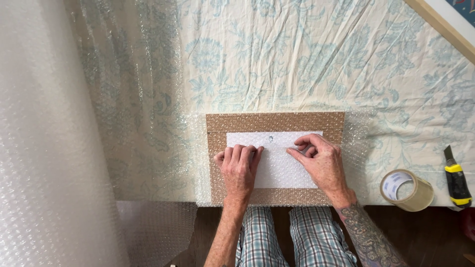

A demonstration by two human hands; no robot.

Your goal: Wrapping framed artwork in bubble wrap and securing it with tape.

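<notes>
frame centre: both hands flat, open, pressing bubble wrap (356, 143) over board (277, 122). left hand (240, 165), right hand (321, 160) touching it. tape (406, 190), knife (456, 179) lower right on desk (297, 59).

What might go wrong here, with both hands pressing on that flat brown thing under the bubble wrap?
The bubble wrap looks loose, and the tape roll sits off to the side, so lifting the right hand or the left hand to fetch it could let the wrap spring open. The yellow utility knife lies near the table edge and might get knocked off. The flat brown frame could slide on the cloth.
</notes>
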